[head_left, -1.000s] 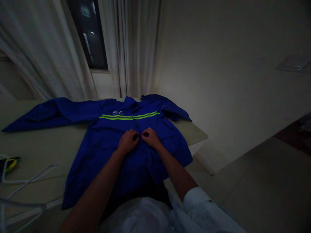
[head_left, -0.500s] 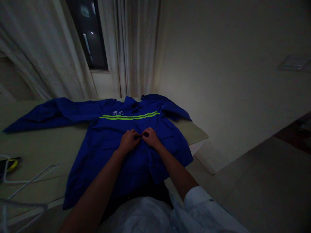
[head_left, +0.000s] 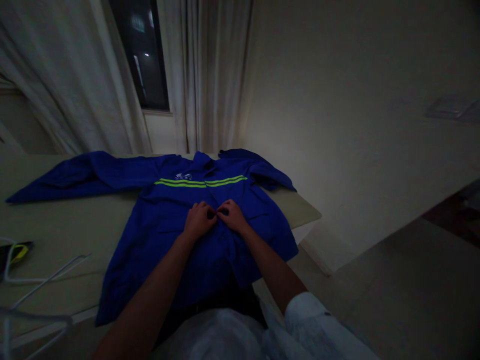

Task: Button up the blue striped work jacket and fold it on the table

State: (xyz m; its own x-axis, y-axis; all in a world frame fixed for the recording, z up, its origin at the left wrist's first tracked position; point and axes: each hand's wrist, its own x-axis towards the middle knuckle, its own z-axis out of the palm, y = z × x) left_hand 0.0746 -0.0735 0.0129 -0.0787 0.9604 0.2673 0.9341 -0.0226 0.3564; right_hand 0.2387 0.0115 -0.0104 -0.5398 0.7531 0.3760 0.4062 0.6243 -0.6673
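Note:
A blue work jacket (head_left: 157, 240) with two bright green stripes across the chest lies front up on a pale table (head_left: 60, 235), one sleeve stretched out to the left. My left hand (head_left: 198, 220) and my right hand (head_left: 232, 216) meet at the jacket's front opening, just below the stripes. Both hands are closed, their fingers pinching the front edges of the fabric together. What sits between the fingertips is too dark and small to make out.
White wire hangers (head_left: 33, 295) lie at the table's near left, beside a dark and yellow object (head_left: 15, 252). White curtains (head_left: 67, 85) and a dark window (head_left: 142, 55) stand behind the table. The table's right corner (head_left: 315, 215) ends near a bare wall and floor.
The hands have stayed at the same spot on the jacket's front, with small finger movements. The view has shifted slightly.

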